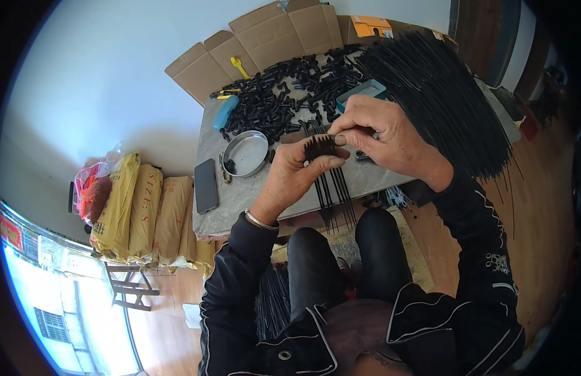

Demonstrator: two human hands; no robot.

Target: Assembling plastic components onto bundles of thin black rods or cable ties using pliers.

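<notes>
A short black comb-like piece (318, 147) with a row of teeth sits in my left hand (295, 170), its fingers behind and its thumb stretched along the near side. At the right end of that piece, my right hand (385, 135) is closed, thumb and forefinger pinched together. Whatever lies between those right fingertips is too small and hidden to name. Beneath both hands, several thin black rods (333, 195) lie across the near edge of the table (253, 188), their ends sticking out over my knees.
A heap of black tubular parts (271, 103) covers the table's back. A round metal dish (245, 153), a phone (206, 186) and a blue object (225, 113) are at the left. A large bundle of black rods (437, 100) and a teal tray (360, 94) lie right. Cardboard (259, 34) stands behind.
</notes>
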